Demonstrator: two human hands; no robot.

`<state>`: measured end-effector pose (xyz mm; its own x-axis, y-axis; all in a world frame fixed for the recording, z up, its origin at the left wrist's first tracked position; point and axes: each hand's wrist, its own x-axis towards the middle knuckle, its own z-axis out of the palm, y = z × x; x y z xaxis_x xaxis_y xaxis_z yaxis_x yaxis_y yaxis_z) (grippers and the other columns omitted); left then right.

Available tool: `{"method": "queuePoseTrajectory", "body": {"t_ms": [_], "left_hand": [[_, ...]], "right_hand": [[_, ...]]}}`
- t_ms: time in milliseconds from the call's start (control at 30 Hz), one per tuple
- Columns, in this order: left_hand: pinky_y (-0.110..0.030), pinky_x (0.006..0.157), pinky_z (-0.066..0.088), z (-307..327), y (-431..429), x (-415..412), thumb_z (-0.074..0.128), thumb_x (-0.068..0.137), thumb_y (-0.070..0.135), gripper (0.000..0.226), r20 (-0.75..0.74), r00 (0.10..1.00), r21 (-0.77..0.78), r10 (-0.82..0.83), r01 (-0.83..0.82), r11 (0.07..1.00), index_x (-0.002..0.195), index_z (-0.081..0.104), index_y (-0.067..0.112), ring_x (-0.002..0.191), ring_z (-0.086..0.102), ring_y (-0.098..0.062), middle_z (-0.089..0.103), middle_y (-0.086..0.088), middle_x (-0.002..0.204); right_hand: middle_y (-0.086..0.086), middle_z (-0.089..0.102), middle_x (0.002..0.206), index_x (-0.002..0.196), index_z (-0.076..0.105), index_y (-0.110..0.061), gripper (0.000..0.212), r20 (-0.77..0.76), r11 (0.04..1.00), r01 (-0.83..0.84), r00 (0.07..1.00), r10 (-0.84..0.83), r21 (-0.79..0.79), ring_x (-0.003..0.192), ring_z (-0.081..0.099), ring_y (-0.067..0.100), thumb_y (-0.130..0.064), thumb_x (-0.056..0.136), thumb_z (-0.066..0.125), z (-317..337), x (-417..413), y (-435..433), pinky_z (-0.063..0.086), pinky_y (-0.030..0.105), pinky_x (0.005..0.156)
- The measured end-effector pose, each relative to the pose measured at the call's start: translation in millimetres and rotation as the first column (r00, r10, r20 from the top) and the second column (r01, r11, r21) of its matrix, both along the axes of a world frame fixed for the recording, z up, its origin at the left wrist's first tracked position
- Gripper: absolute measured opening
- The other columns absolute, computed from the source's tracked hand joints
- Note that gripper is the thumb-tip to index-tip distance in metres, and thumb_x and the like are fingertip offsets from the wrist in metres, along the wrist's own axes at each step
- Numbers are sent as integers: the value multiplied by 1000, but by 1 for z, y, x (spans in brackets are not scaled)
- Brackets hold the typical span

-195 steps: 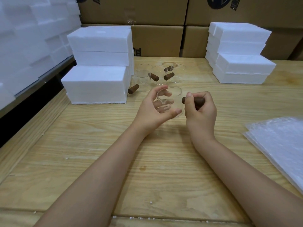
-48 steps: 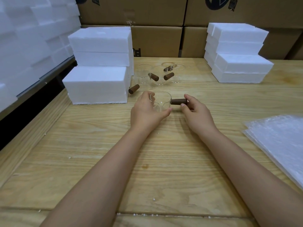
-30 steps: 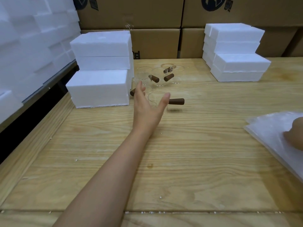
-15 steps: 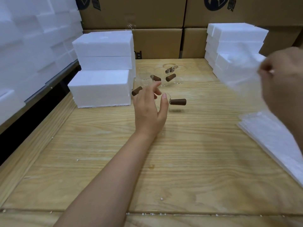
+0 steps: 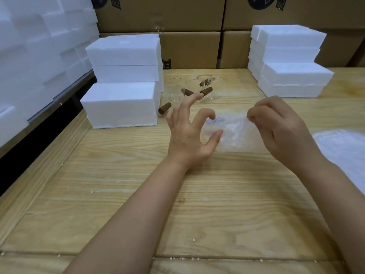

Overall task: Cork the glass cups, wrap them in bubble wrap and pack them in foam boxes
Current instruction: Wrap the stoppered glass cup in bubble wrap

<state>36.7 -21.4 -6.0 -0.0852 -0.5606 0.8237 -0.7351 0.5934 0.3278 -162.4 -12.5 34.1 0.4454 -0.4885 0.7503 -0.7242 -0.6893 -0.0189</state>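
My right hand [image 5: 280,125] pinches the top edge of a clear bubble wrap sheet [image 5: 235,133], which hangs down to the wooden table [image 5: 217,204]. My left hand [image 5: 189,131] hovers beside the sheet's left edge with fingers spread and holds nothing. Through the sheet a dark blur shows, probably the cork of the cup standing there; that cup is hidden. Behind my hands stand several glass cups [image 5: 175,93] with brown corks [image 5: 206,90] stuck in their sides, and another cork [image 5: 165,108] pokes out near the foam.
A stack of white foam boxes [image 5: 122,103] stands at the left, another foam stack [image 5: 292,76] at the back right. A pile of bubble wrap sheets [image 5: 343,149] lies at the right edge. Cardboard boxes [image 5: 189,48] line the back, and foam blocks [image 5: 39,46] wall the far left.
My right hand let go of the cork, reached to the pile on the right and brought one bubble wrap sheet over in front of the corked cup. My left hand released the cup.
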Motion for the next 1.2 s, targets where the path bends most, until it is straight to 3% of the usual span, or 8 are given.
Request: {"method": "queuePoseTrajectory", "body": {"t_ms": [133, 267, 433, 600, 867, 967, 1033, 1200], "left_hand": [[-44, 100, 25, 1, 3, 0, 65, 75, 38, 35, -11, 998, 15, -62, 62, 998, 87, 63, 6, 123, 43, -30, 49, -18, 132], [-45, 97, 27, 1, 4, -2, 67, 75, 36, 33, 18, 995, -16, -94, 95, 995, 97, 58, 13, 122, 47, -32, 50, -18, 131], [-53, 88, 46, 5, 5, -5, 68, 75, -5, 50, -21, 966, -21, -259, 259, 966, 106, 39, 19, 104, 60, -31, 49, -26, 131], [-38, 45, 48, 10, 8, -13, 57, 74, -20, 50, 145, 963, -61, -226, 237, 970, 98, 35, 18, 63, 62, -32, 55, -30, 128], [-34, 42, 47, 2, 11, -25, 60, 68, -21, 44, 400, 885, -135, -239, 315, 939, 95, 75, 12, 62, 60, -26, 71, -20, 103], [-35, 42, 47, 0, 13, -26, 54, 68, -18, 43, 466, 837, -35, -287, 342, 939, 93, 75, 9, 70, 62, -27, 71, -16, 100], [-36, 42, 47, 0, 13, -26, 56, 66, -17, 38, 479, 825, 2, -302, 342, 940, 88, 74, 8, 71, 62, -28, 71, -13, 94], [-37, 40, 46, 1, 14, -22, 55, 64, -15, 31, 453, 822, 139, -345, 317, 938, 83, 72, 3, 73, 63, -31, 68, -14, 87]], "right_hand": [[8, 56, 88, 94, 59, 0, 15, 317, 995, -4, 948, -27, 96, 80, 47, 8, 8, 89, 48, -3, -7, -2, 39, 11, 74], [-12, 57, 87, 95, 51, -23, 22, 566, 973, -79, 822, -60, 217, 81, 54, -1, -2, 93, 46, -5, -13, -4, 43, 14, 73], [-4, 63, 94, 93, 50, -41, 37, 634, 944, -124, 766, -105, 306, 92, 63, 24, -4, 96, 48, -7, -16, -5, 50, 47, 80], [-9, 66, 88, 87, 53, -37, 21, 620, 896, -116, 760, -197, 428, 87, 63, 13, -17, 93, 53, -10, -18, -8, 50, 29, 77], [-17, 64, 92, 84, 62, -33, 31, 605, 844, -118, 749, -270, 523, 94, 58, 2, -7, 89, 47, 26, -9, -13, 47, 24, 87], [-23, 62, 92, 90, 65, -33, 21, 367, 809, -135, 925, -105, 572, 86, 54, -13, -18, 95, 51, 46, 14, -20, 40, 3, 71], [-18, 62, 105, 104, 66, -29, 16, 18, 768, 11, 999, -30, 640, 92, 52, -8, -24, 95, 53, 50, 30, -35, 38, 10, 74], [-5, 55, 122, 123, 59, -28, 32, -429, 714, 290, 903, 16, 637, 114, 33, 17, -38, 92, 58, 31, 60, -63, 31, 34, 98]]}}
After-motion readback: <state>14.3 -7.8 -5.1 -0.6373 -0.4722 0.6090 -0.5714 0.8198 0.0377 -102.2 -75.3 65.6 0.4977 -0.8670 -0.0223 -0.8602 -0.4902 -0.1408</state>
